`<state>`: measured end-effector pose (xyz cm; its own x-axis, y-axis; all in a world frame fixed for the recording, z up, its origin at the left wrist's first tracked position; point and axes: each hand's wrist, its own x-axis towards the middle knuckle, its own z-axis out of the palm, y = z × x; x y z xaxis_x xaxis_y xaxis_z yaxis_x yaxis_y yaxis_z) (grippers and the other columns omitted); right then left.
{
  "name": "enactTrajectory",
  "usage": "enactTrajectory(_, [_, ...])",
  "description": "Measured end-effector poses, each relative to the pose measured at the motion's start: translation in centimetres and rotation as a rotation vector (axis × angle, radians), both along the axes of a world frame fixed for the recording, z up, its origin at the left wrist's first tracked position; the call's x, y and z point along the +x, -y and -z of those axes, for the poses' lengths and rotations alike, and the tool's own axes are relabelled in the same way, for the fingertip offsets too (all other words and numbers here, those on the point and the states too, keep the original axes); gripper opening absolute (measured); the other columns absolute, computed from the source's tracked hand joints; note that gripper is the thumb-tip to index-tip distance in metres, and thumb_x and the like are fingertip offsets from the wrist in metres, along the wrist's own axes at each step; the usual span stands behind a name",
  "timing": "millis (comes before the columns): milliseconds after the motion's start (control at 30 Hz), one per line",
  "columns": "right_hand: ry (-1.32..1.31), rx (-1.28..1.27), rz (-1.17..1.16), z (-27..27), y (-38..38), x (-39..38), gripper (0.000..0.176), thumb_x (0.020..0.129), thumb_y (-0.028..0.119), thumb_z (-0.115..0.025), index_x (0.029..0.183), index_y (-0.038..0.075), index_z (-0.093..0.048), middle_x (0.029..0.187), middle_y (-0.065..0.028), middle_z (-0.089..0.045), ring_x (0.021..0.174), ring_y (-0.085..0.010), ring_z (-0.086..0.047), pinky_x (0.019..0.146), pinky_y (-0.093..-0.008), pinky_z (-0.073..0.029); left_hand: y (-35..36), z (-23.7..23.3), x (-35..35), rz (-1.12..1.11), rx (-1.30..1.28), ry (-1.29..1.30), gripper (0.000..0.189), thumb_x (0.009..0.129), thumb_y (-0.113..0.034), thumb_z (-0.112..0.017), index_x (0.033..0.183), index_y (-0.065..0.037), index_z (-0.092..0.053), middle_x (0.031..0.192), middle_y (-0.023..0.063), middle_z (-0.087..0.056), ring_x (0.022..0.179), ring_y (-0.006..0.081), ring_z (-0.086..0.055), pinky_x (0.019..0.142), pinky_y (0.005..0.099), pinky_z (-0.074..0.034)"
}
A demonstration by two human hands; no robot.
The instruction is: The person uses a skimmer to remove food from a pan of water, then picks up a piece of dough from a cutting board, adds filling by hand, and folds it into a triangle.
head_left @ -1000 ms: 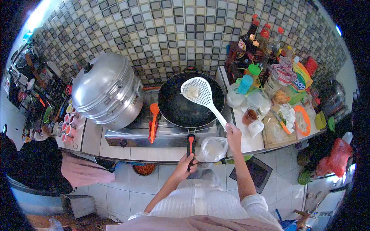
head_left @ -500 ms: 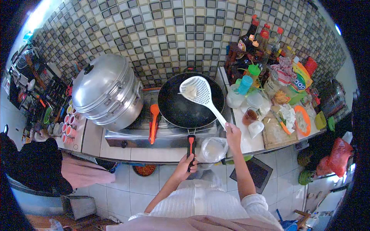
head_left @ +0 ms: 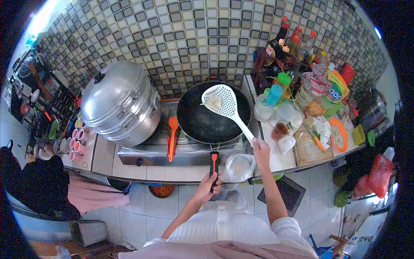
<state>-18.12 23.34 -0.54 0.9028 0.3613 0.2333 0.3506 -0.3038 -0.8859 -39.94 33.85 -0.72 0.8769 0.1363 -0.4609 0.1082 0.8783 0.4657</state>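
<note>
A black wok (head_left: 198, 123) rests on the stove (head_left: 129, 155). My left hand (head_left: 207, 186) is wrapped round its black and red handle (head_left: 214, 166). In my right hand (head_left: 261, 151) is the handle of a white slotted skimmer (head_left: 225, 100), held over the wok. A small pale piece of food (head_left: 213, 102) lies in the skimmer's bowl. Just left of the wok lies an orange spatula (head_left: 172, 138). Below the wok's right side, a clear plastic bag or bowl (head_left: 239, 167) sits at the counter edge.
A large steamer pot (head_left: 120, 103) stands on the left burner. Small cups (head_left: 78, 146) are further left. Bottles (head_left: 295, 41), a cutting board (head_left: 304, 149), a knife (head_left: 318, 141) and an orange-rimmed plate (head_left: 338, 135) are on the right. A person in black (head_left: 39, 185) is at the left.
</note>
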Motion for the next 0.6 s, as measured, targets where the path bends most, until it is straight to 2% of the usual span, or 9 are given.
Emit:
enactTrajectory(100, [0.114,-0.071,-0.051,0.1,0.2,-0.2,0.032,0.086,0.026,-0.048,0.074,-0.003,-0.056,0.053,-0.0038,-0.042,0.051,-0.0096,-0.039,0.048,-0.0270,-0.033,-0.1,0.2,0.0,-0.010,-0.024,0.008,0.020,0.089,-0.027,-0.045,0.096,-0.009,-0.041,0.067,0.0005,-0.040,0.050,0.0082,-0.036,0.041,0.0206,-0.029])
enactTrajectory(133, [0.114,-0.070,-0.050,-0.1,0.2,0.0,0.032,0.086,0.026,-0.048,0.074,-0.003,-0.056,0.053,-0.0038,-0.042,0.051,-0.0096,-0.039,0.048,-0.0270,-0.033,-0.1,0.3,0.0,-0.019,-0.044,0.026,0.019,0.089,-0.025,-0.045,0.096,-0.008,-0.041,0.068,0.0018,-0.041,0.049,0.0093,-0.037,0.041,0.0212,-0.029])
enactTrajectory(200, [-0.080,-0.045,-0.016,-0.4,0.3,0.2,0.032,0.086,0.026,-0.048,0.075,-0.003,-0.056,0.053,-0.0040,-0.043,0.051,-0.0098,-0.039,0.048,-0.0273,-0.033,-0.1,0.3,0.0,-0.009,-0.021,0.022,0.021,0.089,-0.027,-0.045,0.097,-0.008,-0.041,0.067,0.0007,-0.040,0.050,0.0084,-0.036,0.041,0.0207,-0.029])
enactTrajectory(433, [0.018,-0.009,-0.024,-1.0,0.3,-0.4,0.033,0.086,0.026,-0.047,0.074,-0.003,-0.055,0.052,-0.0031,-0.042,0.051,-0.0096,-0.039,0.048,-0.0271,-0.033,-0.1,0.1,0.0,0.004,0.004,0.003,0.024,0.088,-0.029,-0.046,0.098,-0.008,-0.041,0.067,-0.0006,-0.040,0.050,0.0076,-0.037,0.041,0.0199,-0.029])
enactTrajectory(500, [-0.043,-0.083,0.000,-0.8,0.3,-0.4,0.031,0.086,0.027,-0.044,0.079,-0.001,-0.056,0.062,-0.0180,-0.051,0.058,-0.0302,-0.052,0.056,-0.0377,-0.039,-0.1,0.1,0.0,0.002,0.005,0.003,0.024,0.088,-0.029,-0.046,0.098,-0.008,-0.041,0.067,-0.0006,-0.040,0.050,0.0076,-0.037,0.041,0.0198,-0.029])
enactTrajectory(533, [-0.042,-0.083,0.000,-0.8,0.3,-0.4,0.031,0.086,0.027,-0.044,0.079,-0.001,-0.056,0.062,-0.0180,-0.051,0.058,-0.0302,-0.052,0.056,-0.0377,-0.039,0.0,0.0,0.0,0.001,0.007,0.005,0.024,0.088,-0.029,-0.046,0.097,-0.008,-0.041,0.067,-0.0005,-0.040,0.050,0.0075,-0.037,0.041,0.0198,-0.029])
enactTrajectory(600, [0.034,-0.060,-0.024,-0.6,0.3,-0.4,0.033,0.086,0.025,-0.046,0.071,-0.004,-0.053,0.052,-0.0033,-0.041,0.052,-0.0101,-0.039,0.049,-0.0277,-0.033,-0.1,0.2,0.0,0.005,-0.023,0.025,0.020,0.089,-0.027,-0.045,0.095,-0.009,-0.040,0.067,0.0007,-0.041,0.050,0.0081,-0.037,0.041,0.0199,-0.029])
